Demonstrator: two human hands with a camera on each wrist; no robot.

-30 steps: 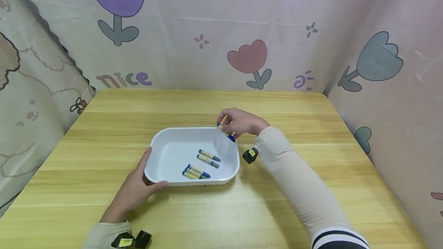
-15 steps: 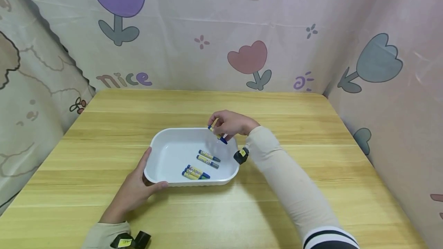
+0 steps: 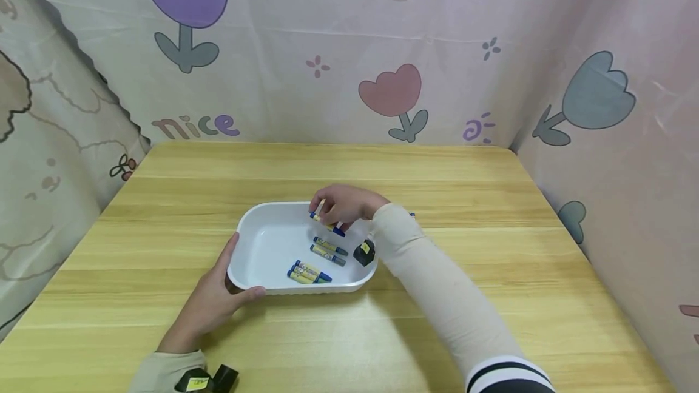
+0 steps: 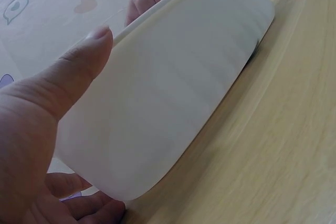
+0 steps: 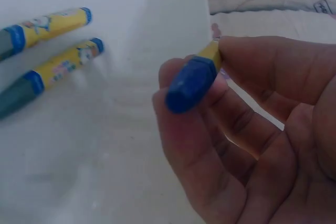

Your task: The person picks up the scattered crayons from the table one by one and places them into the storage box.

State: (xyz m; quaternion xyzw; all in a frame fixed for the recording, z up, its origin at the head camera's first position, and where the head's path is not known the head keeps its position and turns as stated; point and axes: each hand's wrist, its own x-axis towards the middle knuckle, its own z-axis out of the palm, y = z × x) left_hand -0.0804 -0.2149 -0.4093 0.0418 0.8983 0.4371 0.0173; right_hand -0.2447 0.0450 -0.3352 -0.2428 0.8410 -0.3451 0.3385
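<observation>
In the head view, my right hand (image 3: 349,204) pinches a blue crayon (image 3: 337,231) with a yellow wrapper, above the back right of a white tray (image 3: 262,244). The right wrist view has the crayon's blunt blue end (image 5: 190,86) held between thumb and fingers. My left hand (image 3: 210,299) grips the tray's near left corner, its thumb on the near side, as the left wrist view also shows at the thumb (image 4: 84,66). Two greyish crayons (image 3: 328,255) lie side by side inside the tray. Closer to the near wall lies a small bunch of crayons (image 3: 307,272).
The tray stands on a wood-grain table (image 3: 437,320). A patterned curtain (image 3: 295,96) hangs behind and along both sides. Past the right sleeve (image 3: 437,278) a small blue tip (image 3: 412,215) peeks out on the table.
My right hand has moved left and slightly nearer with the blue crayon, from the tray's back right corner to over its inside. The left hand and tray stay put.
</observation>
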